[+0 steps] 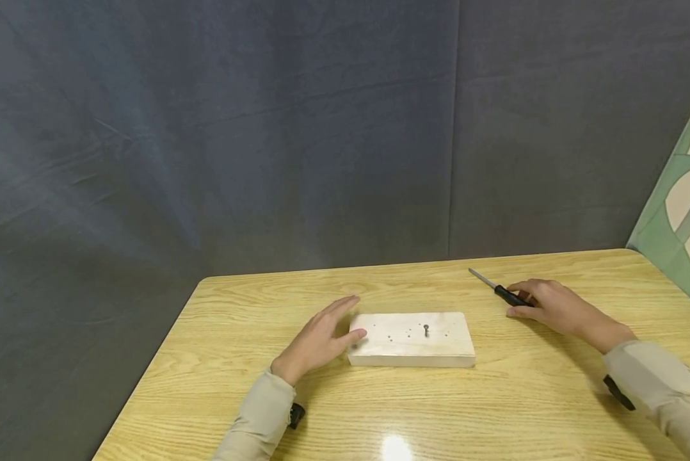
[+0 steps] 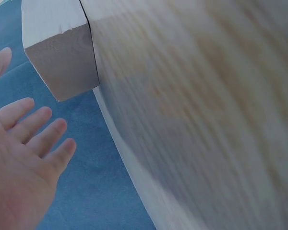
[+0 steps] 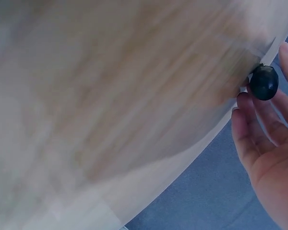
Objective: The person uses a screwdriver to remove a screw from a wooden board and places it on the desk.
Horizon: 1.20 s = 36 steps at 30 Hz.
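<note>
A pale wooden block [image 1: 408, 342] lies on the table, its top dotted with several small holes. One screw [image 1: 426, 330] stands upright in it, right of the middle. My left hand [image 1: 322, 334] is at the block's left end, fingers spread and thumb apart; in the left wrist view, a gap shows between the fingers and the block's end [image 2: 62, 62]. To the right, a screwdriver with a black handle [image 1: 511, 297] points its shaft to the far left. My right hand [image 1: 558, 308] is around the handle's butt end [image 3: 264, 84], fingers loosely bent beside it, thumb held off.
The light wood-grain table [image 1: 253, 358] ends at a dark cloth backdrop [image 1: 322, 141] behind and on the left. A green and cream patterned panel [image 1: 681, 211] stands at the right edge. Black wrist straps show under both sleeves.
</note>
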Each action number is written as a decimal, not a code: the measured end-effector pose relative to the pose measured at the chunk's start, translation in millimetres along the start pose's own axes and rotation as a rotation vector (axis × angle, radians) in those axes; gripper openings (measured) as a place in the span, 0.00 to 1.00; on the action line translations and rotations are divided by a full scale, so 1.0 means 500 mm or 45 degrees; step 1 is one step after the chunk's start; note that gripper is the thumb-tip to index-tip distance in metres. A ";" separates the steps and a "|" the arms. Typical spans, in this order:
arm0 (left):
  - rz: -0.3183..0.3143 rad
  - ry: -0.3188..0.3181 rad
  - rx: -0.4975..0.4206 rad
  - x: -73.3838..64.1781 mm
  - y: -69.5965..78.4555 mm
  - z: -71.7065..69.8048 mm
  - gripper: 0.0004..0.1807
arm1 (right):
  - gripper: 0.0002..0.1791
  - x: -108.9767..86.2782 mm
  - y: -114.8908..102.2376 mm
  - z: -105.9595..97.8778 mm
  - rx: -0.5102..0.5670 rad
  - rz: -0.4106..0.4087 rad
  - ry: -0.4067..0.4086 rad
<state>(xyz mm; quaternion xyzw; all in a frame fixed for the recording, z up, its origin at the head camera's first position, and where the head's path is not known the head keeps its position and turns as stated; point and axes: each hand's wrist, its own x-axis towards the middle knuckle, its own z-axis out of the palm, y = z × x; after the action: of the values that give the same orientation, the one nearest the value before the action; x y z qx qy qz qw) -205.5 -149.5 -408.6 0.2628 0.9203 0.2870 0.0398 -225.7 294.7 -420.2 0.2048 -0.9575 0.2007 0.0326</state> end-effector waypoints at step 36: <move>0.061 -0.191 -0.039 -0.024 -0.005 0.008 0.37 | 0.19 0.001 0.008 -0.008 -0.010 0.011 -0.079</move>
<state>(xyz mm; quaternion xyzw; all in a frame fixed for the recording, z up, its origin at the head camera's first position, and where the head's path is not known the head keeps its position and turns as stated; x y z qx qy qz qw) -195.3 -155.3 -414.4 0.3049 0.9037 0.2813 0.1057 -227.9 299.2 -418.1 0.2065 -0.9597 0.1906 0.0027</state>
